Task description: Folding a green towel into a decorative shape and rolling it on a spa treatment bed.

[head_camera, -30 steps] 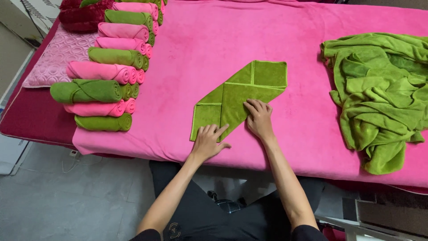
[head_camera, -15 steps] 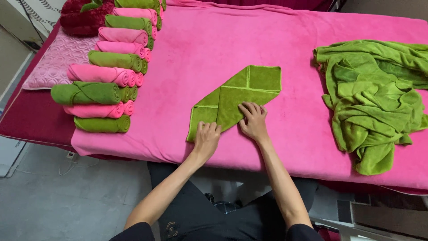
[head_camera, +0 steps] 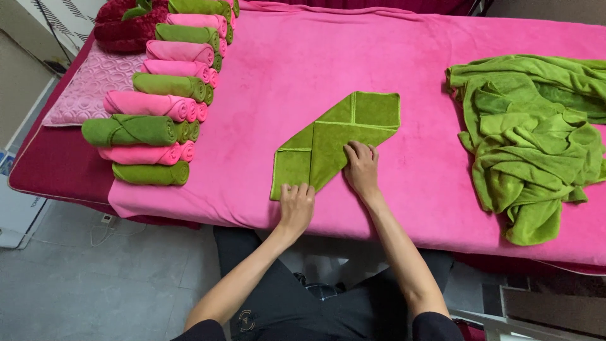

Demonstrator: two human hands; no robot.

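Observation:
A green towel (head_camera: 334,139) lies folded into a slanted, pointed shape on the pink-covered table (head_camera: 303,69), near its front edge. My left hand (head_camera: 295,205) presses flat on the towel's lower left end, fingers apart. My right hand (head_camera: 362,167) rests palm down on the towel's right lower edge, fingers spread over the fold. Neither hand grips anything.
A heap of loose green towels (head_camera: 536,139) lies at the right. Several rolled pink and green towels (head_camera: 151,120) are stacked in a row at the left, beside a pink quilted mat (head_camera: 88,91). A dark red cushion (head_camera: 123,28) sits at the far left corner.
Both hands have stayed on the towel's near end; my left hand slid slightly down to the lower corner. The towel's shape is unchanged.

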